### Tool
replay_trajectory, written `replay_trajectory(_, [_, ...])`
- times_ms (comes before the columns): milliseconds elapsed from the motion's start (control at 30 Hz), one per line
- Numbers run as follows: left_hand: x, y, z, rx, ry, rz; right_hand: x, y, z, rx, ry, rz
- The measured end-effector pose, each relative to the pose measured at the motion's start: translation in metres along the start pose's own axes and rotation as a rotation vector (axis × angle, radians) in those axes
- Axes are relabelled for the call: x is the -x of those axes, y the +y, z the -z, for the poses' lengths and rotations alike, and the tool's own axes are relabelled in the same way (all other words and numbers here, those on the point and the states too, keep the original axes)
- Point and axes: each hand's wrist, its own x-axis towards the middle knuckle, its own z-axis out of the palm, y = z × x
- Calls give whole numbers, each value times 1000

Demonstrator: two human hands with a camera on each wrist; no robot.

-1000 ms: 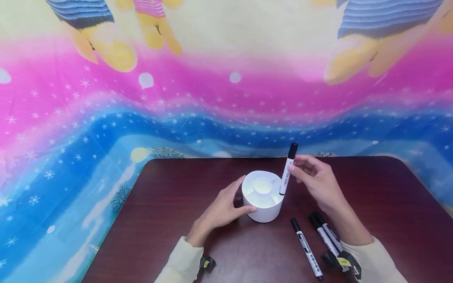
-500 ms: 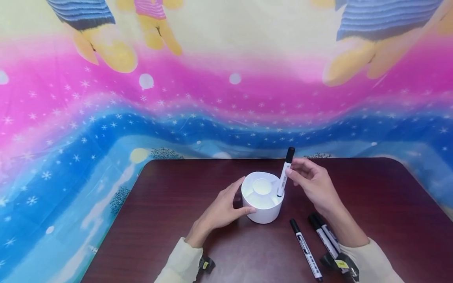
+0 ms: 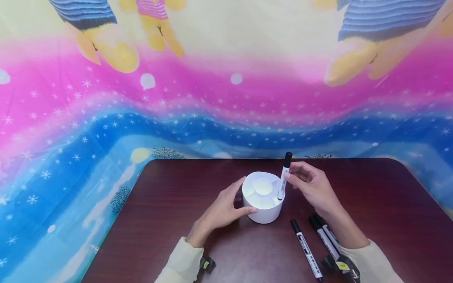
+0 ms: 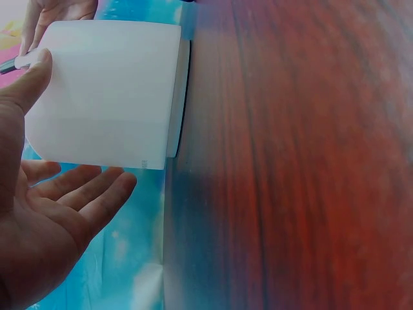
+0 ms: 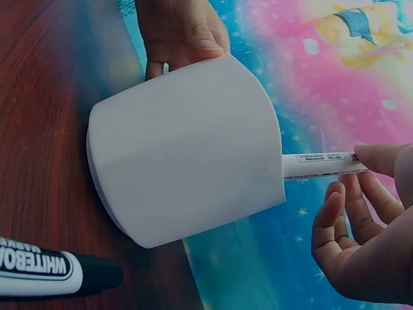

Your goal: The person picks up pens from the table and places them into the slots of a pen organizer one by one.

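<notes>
White cylindrical marker (image 3: 283, 182) partway in rounded holder (image 3: 267, 215)

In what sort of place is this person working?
Probably an indoor filming corner: a cartoon-printed backdrop behind a dark red-brown table, and a small black device beside the left sleeve.

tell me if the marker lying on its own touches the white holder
Apart: the head view shows a strip of brown table between the lone marker and the white holder.
</notes>
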Motion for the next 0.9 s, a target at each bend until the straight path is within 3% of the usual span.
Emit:
replay_trajectory(433, [0, 0, 1, 12, 2, -11, 1, 11, 5, -16, -23, 2])
replay_trajectory(900, [-1, 1, 1, -15, 9, -16, 5, 22, 5, 82, -99, -1])
